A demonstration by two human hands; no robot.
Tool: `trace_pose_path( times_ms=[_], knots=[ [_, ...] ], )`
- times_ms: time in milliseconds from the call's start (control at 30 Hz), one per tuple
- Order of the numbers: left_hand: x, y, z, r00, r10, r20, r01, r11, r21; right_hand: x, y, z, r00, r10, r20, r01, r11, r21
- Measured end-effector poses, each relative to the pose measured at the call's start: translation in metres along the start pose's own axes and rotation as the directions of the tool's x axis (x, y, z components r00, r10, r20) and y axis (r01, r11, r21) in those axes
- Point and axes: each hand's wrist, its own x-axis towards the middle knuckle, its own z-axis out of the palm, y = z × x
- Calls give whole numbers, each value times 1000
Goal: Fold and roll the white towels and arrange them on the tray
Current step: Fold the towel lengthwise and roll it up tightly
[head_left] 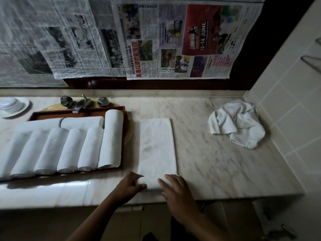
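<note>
- left hand [132, 186]: thumb and forefinger curled, pinching the near-left corner of the folded towel [157, 150].
- right hand [175, 190]: fingers apart and fairly straight, pressing flat on the near end, just right of the left fingertips.
- Step, my read: fold done, roll starting at the near edge. The next move needs both hands to tuck that edge over tight and even, then roll away. A skewed start probably gives a cone.
- folded towel: flat strip on the counter [208, 162]. Long axis runs straight away from the fingers, far end toward the back wall.
- tray [123, 136]: beyond and left of the left fingers, just beside the strip. It's packed with rolled towels [69, 150]: front row roughly parallel to the strip, two crosswise behind.
- crumpled towel [238, 124]: far right of the right fingers, well apart, not yet folded.
</note>
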Motion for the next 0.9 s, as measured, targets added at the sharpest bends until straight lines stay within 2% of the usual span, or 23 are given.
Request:
trace_pose_path(
  times_ms=[100, 200, 267, 333, 400, 500, 667, 900],
  knots=[
    [-1, 2, 4, 999, -19, -49, 20, 1000, 15, -6, 1, 8, 995, -9, 96, 17, 996, -88],
    [-6, 6, 9, 992, -47, -115, 44, 999, -25, -3, 4, 9, 986, 4, 165, 11, 995, -95],
    [-12, 8, 17, 965, 27, -260, -7, 997, 77, 2, 6, 7, 982, 11, 187, 7, 995, -100],
    [-15, 12, 30, 909, 213, -358, -107, 950, 294, 8, 9, 7, 979, 9, 206, 11, 995, -96],
    [-15, 13, 43, 872, 375, -316, -202, 862, 465, 14, 11, 6, 973, 14, 230, 2, 997, -71],
    [-7, 5, 54, 889, 415, -195, -226, 767, 600, 23, 13, 3, 965, 26, 260, -10, 998, -62],
    [13, -1, 45, 916, 387, -110, -238, 741, 628, 41, 20, 0, 953, 26, 302, -11, 999, -52],
    [16, 1, 27, 900, 435, -35, -314, 701, 640, 52, 31, -19, 896, 2, 445, -24, 999, 42]
  ],
)
